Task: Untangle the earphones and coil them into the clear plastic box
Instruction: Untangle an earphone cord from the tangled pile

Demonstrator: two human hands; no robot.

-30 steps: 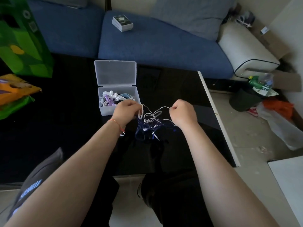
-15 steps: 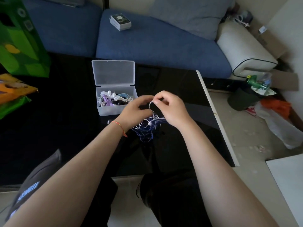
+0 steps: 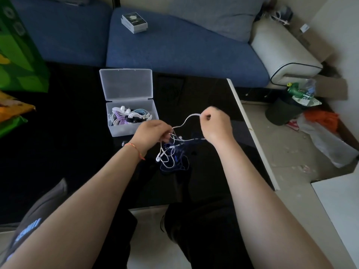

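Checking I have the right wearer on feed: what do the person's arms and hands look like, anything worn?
Both forearms are bare, with no sleeves in view. The left hand has a thin red-orange string bracelet around its wrist. The right hand shows no ring, watch or glove.

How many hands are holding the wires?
2. The left hand grips the tangled earphones beside the clear plastic box; the right hand pinches a white strand higher up.
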